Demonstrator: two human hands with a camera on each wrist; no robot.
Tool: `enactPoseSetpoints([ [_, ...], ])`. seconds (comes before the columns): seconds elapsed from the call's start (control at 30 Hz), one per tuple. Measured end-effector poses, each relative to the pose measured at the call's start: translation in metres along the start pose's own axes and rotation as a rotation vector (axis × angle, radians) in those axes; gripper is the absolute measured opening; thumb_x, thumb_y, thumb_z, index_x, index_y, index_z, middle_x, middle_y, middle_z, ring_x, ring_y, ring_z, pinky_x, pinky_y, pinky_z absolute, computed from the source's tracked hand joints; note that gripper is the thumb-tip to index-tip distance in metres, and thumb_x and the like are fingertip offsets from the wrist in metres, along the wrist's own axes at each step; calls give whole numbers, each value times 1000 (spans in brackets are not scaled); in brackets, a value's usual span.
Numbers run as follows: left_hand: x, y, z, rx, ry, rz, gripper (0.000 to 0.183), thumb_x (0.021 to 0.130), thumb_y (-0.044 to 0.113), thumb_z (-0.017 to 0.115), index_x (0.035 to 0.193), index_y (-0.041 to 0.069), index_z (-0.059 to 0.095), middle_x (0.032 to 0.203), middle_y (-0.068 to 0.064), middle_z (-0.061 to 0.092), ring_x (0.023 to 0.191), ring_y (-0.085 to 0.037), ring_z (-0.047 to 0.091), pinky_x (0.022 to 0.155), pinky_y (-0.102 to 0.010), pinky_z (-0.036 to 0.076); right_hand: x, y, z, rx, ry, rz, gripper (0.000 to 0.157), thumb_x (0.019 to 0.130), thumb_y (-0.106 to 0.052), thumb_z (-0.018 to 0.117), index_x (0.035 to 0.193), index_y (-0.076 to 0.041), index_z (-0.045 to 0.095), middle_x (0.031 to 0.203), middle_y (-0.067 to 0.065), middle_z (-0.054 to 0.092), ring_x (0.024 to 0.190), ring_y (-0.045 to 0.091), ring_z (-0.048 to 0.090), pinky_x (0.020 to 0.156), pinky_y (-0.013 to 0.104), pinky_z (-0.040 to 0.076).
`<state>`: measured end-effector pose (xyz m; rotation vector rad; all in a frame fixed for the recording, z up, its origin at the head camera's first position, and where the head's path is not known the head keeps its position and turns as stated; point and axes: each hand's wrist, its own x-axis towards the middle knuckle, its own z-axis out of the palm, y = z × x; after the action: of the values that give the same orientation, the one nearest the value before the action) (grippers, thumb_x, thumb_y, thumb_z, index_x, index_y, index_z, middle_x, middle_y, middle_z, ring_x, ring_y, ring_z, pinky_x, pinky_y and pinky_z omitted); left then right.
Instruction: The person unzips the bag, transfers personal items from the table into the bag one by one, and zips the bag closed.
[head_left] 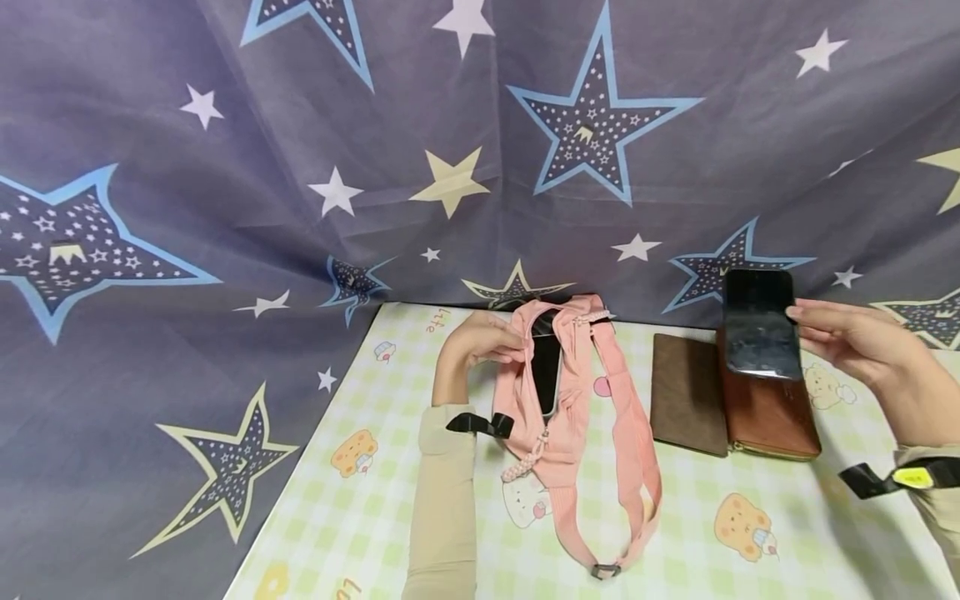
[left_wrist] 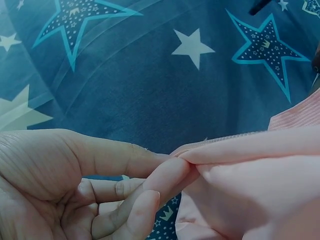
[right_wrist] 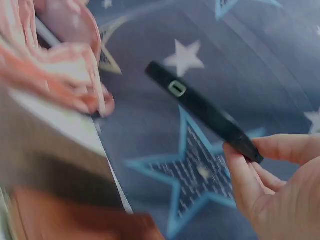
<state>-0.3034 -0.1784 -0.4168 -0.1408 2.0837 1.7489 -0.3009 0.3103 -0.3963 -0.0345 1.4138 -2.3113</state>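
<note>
A pink waist bag (head_left: 573, 442) lies on the table with its zip open and a dark-screened phone (head_left: 546, 375) inside. My left hand (head_left: 483, 340) pinches the left edge of the bag's opening. Close up in the left wrist view, the pink fabric (left_wrist: 240, 150) is caught between thumb and fingers of that hand (left_wrist: 100, 185). On the right, my right hand (head_left: 870, 342) pinches a black smartphone (head_left: 761, 325) by its right edge, above the wallets. Seen edge-on in the right wrist view, this smartphone (right_wrist: 205, 112) sits between thumb and fingertips.
Under the held smartphone lie a dark brown flat wallet (head_left: 686, 396) and a reddish-brown zipped wallet (head_left: 776, 417), side by side. The bag's strap (head_left: 637, 467) loops toward the front. A star-printed cloth (head_left: 420, 125) hangs behind the checked table (head_left: 360, 525).
</note>
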Motion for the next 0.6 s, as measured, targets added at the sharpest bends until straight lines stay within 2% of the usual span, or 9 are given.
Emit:
enactPoseSetpoints([
  [0.03, 0, 0, 0, 1, 2, 1, 17, 81, 0, 69, 96, -7, 68, 66, -6, 68, 57, -11, 66, 52, -18, 55, 0, -1, 13, 55, -27, 21, 30, 97, 6, 39, 100, -10, 65, 99, -2, 66, 88, 10, 66, 74, 27, 58],
  [0.07, 0, 1, 0, -3, 3, 2, 16, 81, 0, 69, 95, -7, 68, 66, -6, 68, 57, -11, 66, 52, -18, 55, 1, -1, 24, 106, -49, 43, 32, 96, 8, 38, 96, -8, 66, 95, 4, 68, 88, 14, 67, 74, 29, 58],
  [0.23, -1, 3, 1, -8, -3, 5, 17, 80, -1, 68, 96, -8, 69, 67, -6, 69, 57, -11, 66, 54, -20, 56, 11, 6, 53, 155, -95, 112, 28, 97, 6, 38, 97, -4, 64, 96, 8, 68, 89, 18, 67, 76, 31, 58],
  [0.6, -2, 3, 3, 7, 5, 0, 19, 81, -1, 67, 98, -9, 68, 65, -6, 68, 57, -11, 66, 52, -17, 55, 26, 28, 104, -39, -143, 140, 26, 96, 3, 45, 96, -10, 68, 94, -1, 67, 83, 9, 64, 74, 23, 56],
])
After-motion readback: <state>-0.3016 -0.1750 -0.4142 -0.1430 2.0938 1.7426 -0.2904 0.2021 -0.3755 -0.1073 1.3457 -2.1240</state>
